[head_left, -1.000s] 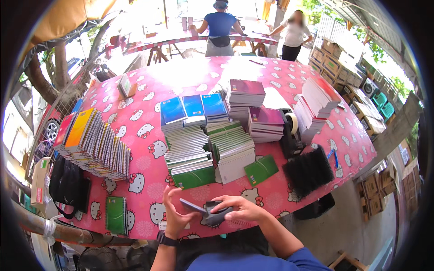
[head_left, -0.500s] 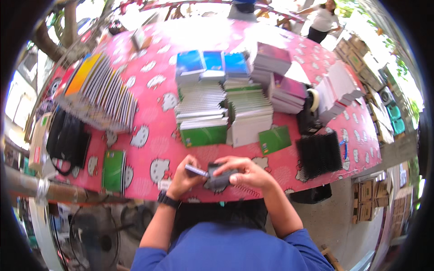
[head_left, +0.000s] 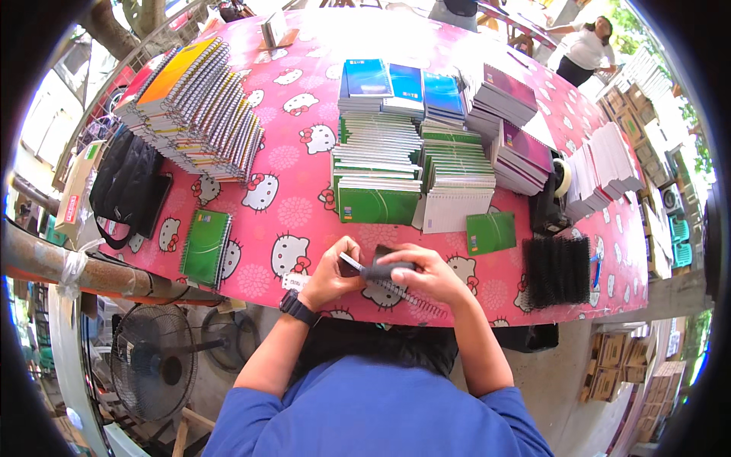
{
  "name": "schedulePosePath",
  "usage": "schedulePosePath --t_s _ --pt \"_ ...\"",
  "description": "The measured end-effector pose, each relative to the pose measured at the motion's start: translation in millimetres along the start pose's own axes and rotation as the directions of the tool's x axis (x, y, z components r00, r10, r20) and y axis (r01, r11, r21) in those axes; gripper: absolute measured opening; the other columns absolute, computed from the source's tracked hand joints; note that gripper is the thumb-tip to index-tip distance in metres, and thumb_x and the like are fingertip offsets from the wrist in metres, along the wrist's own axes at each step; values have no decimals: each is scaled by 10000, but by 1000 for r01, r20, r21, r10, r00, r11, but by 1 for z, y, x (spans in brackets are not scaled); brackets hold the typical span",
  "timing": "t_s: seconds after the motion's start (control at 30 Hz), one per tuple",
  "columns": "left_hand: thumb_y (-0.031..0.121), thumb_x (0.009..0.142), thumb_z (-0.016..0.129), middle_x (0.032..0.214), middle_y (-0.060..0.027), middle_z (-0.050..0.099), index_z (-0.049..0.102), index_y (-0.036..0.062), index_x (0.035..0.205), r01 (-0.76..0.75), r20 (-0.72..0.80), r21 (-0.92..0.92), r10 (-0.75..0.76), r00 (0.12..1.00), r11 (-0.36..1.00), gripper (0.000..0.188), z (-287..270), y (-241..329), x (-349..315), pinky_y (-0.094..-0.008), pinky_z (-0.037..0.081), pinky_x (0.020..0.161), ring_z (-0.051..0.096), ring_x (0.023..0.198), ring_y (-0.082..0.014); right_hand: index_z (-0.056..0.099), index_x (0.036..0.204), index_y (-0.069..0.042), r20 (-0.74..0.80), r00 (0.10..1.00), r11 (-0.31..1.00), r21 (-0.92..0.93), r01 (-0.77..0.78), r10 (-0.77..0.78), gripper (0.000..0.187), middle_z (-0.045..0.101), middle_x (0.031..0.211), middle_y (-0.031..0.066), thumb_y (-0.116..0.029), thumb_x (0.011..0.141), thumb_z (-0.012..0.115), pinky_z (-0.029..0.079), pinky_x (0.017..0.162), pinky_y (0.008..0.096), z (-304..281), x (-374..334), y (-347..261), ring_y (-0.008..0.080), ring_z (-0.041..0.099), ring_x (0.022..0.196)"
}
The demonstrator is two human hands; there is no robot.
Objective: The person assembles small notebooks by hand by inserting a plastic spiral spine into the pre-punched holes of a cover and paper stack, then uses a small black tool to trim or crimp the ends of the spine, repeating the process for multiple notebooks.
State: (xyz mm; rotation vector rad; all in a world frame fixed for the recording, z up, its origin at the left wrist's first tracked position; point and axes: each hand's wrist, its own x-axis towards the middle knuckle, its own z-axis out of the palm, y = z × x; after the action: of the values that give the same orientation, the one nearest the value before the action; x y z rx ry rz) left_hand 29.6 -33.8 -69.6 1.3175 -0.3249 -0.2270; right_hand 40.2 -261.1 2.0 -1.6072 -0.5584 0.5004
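Note:
Near the table's front edge, my left hand [head_left: 336, 270] is closed on a thin flat object [head_left: 351, 261] with a pale edge, seen nearly edge-on. My right hand [head_left: 430, 276] has its fingers curled over a dark grey object [head_left: 387, 268] that meets the thin one; its kind is not clear. Below my right hand, a thin spiral binding coil [head_left: 417, 301] slants across the pink tablecloth. Beyond my hands stand stacks of green spiral notebooks [head_left: 378, 199], and a single small green notebook [head_left: 491, 232] lies to their right.
Blue notebooks [head_left: 367, 78] and purple notebooks [head_left: 525, 148] stand behind. On the left are a yellow-covered notebook stack [head_left: 179, 72], a black bag [head_left: 126, 183] and green notebooks [head_left: 204, 245]. A bundle of black coils [head_left: 558, 270] and a tape dispenser [head_left: 550, 202] are right.
The whole view has shifted, so the table's things sit further right and higher. The dark grey object has tilted and looks flatter between my hands; more of the spiral coil shows.

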Motion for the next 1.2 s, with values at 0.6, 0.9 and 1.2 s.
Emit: schedulePosePath --t_s 0.6,0.9,1.2 --pt "115 697 821 794 29 486 455 82 881 77 -17 161 -75 997 984 411 3 18 -1 -234 417 652 454 750 -51 689 1088 -103 -83 996 999 -32 11 -14 379 595 1154 127 -314 778 745 384 990 388 3 18 -1 285 465 1223" --pt "50 763 761 767 4 476 485 41 897 24 -67 296 -4 998 955 306 17 54 2 -244 433 618 475 725 -75 650 1129 -84 -340 864 547 -832 -93 -371 475 552 1250 200 -354 753 758 410 978 438 -19 -14 4 358 467 1204" --pt "18 690 784 842 -64 602 604 16 853 -198 -30 486 242 970 851 243 43 92 12 -264 487 653 590 750 -145 641 940 -27 -355 893 929 -335 155 -277 257 599 824 64 -128 747 777 494 678 286 27 -1 -53 165 598 766"
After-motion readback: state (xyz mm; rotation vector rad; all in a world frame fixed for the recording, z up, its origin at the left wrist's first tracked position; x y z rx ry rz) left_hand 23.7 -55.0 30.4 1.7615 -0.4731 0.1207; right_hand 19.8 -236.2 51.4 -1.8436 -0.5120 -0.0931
